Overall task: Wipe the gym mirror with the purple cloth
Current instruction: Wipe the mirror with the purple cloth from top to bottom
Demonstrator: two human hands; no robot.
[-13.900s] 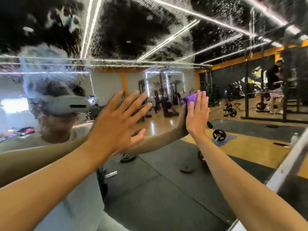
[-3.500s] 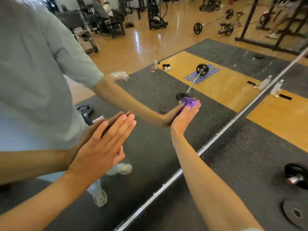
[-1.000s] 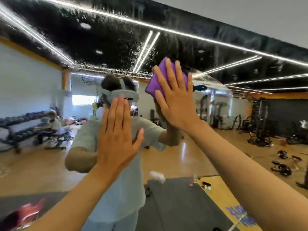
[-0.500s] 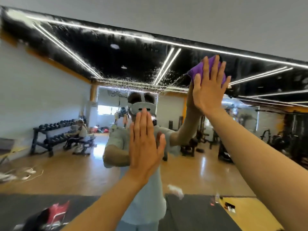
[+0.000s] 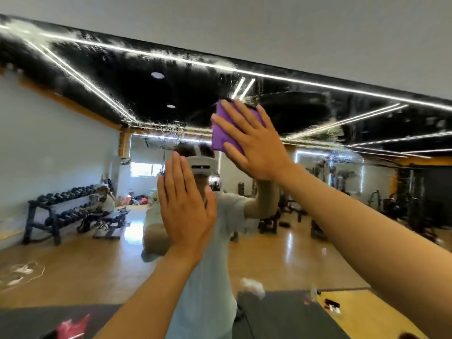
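Compared with the frame half a second earlier, the right hand (image 5: 254, 143) and the folded purple cloth (image 5: 225, 128) have moved down and toward the centre of the large wall-mounted gym mirror (image 5: 73, 148). The cloth previously sat up near the mirror's top edge; it now lies lower, just above the reflected headset. The left hand (image 5: 186, 206) has stayed flat against the glass at about the same place, below and to the left of the cloth.

Grip state: the right hand lies flat over the cloth with its fingers straight and spread, pressing the cloth onto the glass; nothing is pinched. The left hand is flat with its fingers straight and close together, palm toward the mirror, holding nothing.

Edges: the top edge of the mirror runs diagonally across the upper part of the view, with a plain grey wall (image 5: 293, 28) above it. Streaked white residue (image 5: 186, 55) lies along the upper band of glass, and more lies to the right of the cloth. Open glass extends to the left, to the right and below both hands.

Writing: no legible text or brand can be read; small items reflected on the floor are too blurred to identify.
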